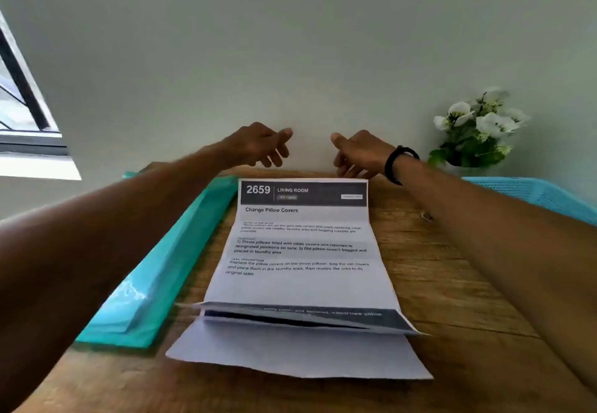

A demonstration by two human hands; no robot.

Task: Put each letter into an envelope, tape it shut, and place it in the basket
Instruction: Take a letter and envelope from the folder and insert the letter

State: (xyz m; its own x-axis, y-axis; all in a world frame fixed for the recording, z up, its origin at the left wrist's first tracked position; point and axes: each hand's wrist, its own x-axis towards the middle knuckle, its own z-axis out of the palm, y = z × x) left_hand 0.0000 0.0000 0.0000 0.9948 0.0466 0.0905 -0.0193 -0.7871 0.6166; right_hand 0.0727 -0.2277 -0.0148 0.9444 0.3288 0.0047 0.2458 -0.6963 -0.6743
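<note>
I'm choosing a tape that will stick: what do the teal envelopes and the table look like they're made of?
The teal envelopes look like glossy plastic film: a bright glare streak and soft wrinkles show. The brown table looks like matte wood or wood-look laminate: grain lines and plank seams, no shine.

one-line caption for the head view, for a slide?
Both hands, left and right, hover past the far edge of a printed letter lying on the wooden table, teal envelopes alongside.

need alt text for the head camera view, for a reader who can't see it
Both hands, left hand and right hand, reach past the far edge of a printed letter lying on a wooden table, fingers loosely curled and holding nothing. Teal envelopes lie left of the letter, a blue basket sits at right, white flowers behind it.
</note>
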